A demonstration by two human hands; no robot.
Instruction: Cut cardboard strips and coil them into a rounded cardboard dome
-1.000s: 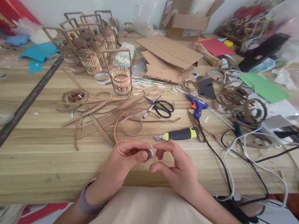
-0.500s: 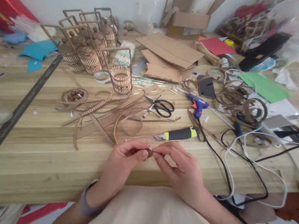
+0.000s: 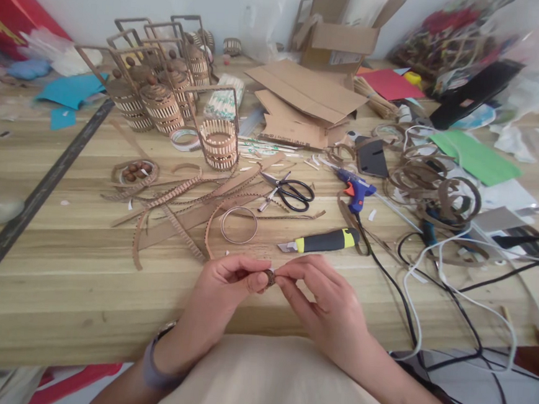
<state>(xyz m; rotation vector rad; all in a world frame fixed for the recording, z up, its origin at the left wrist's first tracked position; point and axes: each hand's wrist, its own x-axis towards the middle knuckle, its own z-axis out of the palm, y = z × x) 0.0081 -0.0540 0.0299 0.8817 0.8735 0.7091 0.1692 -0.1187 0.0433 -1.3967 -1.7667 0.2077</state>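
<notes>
Between my two hands, just over the front of the wooden table, is a small brown round piece, which looks like a tightly rolled strip. My left hand pinches it between thumb and fingers. From the other side, the closed thumb and fingertips of my right hand meet its edge; fingers cover much of it. Just beyond my hands lie a utility knife with its blade showing, a thin brown ring and black-handled scissors. Corrugated cardboard strips spread to the left.
Behind stand several stick-and-cardboard lanterns with tall handles, and one without a lid. A bowl of brown beads sits left. Rightward are a blue glue gun, coiled strips and tangled cables. Cardboard sheets lie farther back.
Both hands stay almost in place, with the small brown piece turned or shifted very slightly. At the lower right, a brown shape below the table edge has mostly moved out of view.
</notes>
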